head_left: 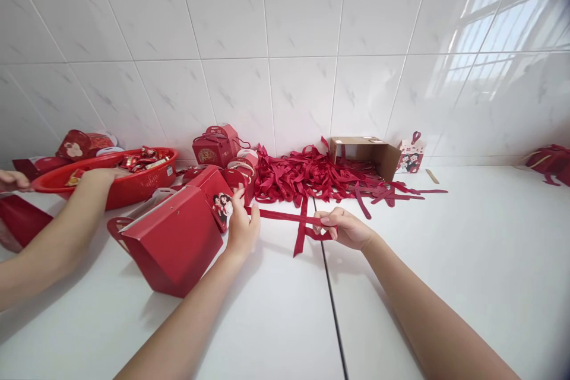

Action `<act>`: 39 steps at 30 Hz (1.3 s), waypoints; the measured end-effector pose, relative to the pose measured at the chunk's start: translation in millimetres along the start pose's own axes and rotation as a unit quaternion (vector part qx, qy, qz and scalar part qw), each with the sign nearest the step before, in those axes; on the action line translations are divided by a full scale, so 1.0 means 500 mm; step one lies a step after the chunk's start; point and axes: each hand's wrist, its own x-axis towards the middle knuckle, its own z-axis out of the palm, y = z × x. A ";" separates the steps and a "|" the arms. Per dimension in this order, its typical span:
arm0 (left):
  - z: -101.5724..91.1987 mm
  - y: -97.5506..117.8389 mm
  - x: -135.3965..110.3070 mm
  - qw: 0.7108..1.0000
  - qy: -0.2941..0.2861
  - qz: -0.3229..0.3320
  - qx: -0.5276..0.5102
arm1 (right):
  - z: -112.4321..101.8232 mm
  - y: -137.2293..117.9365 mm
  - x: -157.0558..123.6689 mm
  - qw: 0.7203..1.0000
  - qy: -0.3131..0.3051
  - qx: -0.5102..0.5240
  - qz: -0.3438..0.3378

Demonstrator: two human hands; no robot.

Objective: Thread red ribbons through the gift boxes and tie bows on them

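A dark red ribbon point(285, 215) is stretched level between my two hands above the white table. My left hand point(243, 222) is closed on its left end, close to a small red box point(216, 190) with a printed couple on it. My right hand point(345, 227) pinches the ribbon's other end, where a loop hangs under the fingers. Just left of my left hand stands a large red gift box point(176, 243), tilted in view. Behind my hands lies a heap of red ribbons point(303, 175).
At left, a co-worker's arm point(66, 237) reaches into a red plastic basket point(146, 181) of wrapped sweets. An open cardboard box point(378, 157) lies on its side by the wall. Beside it stand a small printed box point(409, 157) and a flat stick point(431, 176).
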 end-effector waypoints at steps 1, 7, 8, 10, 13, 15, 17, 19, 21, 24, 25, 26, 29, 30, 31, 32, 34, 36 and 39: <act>0.001 0.001 -0.002 1.000 0.001 0.018 0.011 | 0.001 0.001 0.001 1.000 0.004 0.001 -0.002; -0.002 0.009 -0.013 0.990 0.012 0.048 0.129 | 0.011 0.006 0.003 0.999 0.032 -0.005 0.035; -0.003 0.010 -0.013 0.989 0.008 0.044 0.144 | 0.012 0.006 0.003 0.999 0.036 -0.006 0.039; -0.004 0.012 -0.014 0.986 -0.003 0.043 0.163 | 0.013 0.006 0.003 0.998 0.045 -0.008 0.037; -0.003 0.014 -0.016 0.983 -0.020 0.046 0.178 | 0.014 0.007 0.001 0.998 0.053 -0.002 0.036; -0.002 0.015 -0.018 0.983 -0.030 0.048 0.177 | 0.016 0.010 -0.001 0.998 0.041 0.006 0.043; -0.002 0.015 -0.020 0.984 -0.037 0.047 0.170 | 0.018 0.016 -0.003 0.999 0.024 0.014 0.045; -0.003 0.015 -0.020 0.984 -0.042 0.047 0.164 | 0.020 0.024 -0.003 0.999 0.021 0.022 0.037; -0.004 0.015 -0.021 0.986 -0.040 0.049 0.156 | 0.021 0.031 -0.002 0.998 0.029 0.032 0.035; -0.004 0.012 -0.021 0.988 -0.038 0.049 0.139 | 0.023 0.038 -0.001 0.997 0.045 0.045 0.036; -0.004 0.010 -0.021 0.989 -0.039 0.046 0.134 | 0.023 0.039 -0.001 0.997 0.049 0.049 0.034; -0.004 0.007 -0.020 0.990 -0.041 0.043 0.129 | 0.024 0.039 -0.001 0.997 0.054 0.051 0.031; -0.003 -0.002 -0.019 0.992 -0.047 0.027 0.112 | 0.025 0.040 -0.002 0.996 0.064 0.055 0.023; -0.002 -0.004 -0.018 0.993 -0.051 0.021 0.106 | 0.025 0.040 -0.002 0.996 0.066 0.055 0.021; -0.002 -0.006 -0.018 0.993 -0.056 0.016 0.102 | 0.025 0.040 -0.002 0.996 0.066 0.055 0.020; -0.002 -0.007 -0.017 0.993 -0.060 0.012 0.100 | 0.025 0.040 -0.002 0.996 0.065 0.056 0.018; -0.001 -0.007 -0.017 0.993 -0.067 0.006 0.102 | 0.025 0.040 -0.001 0.996 0.065 0.057 0.014; -0.001 -0.007 -0.017 0.992 -0.068 0.004 0.105 | 0.027 0.039 0.000 0.996 0.067 0.060 0.007; 0.000 -0.006 -0.016 0.992 -0.069 -0.001 0.103 | 0.030 0.038 0.001 0.995 0.072 0.067 -0.001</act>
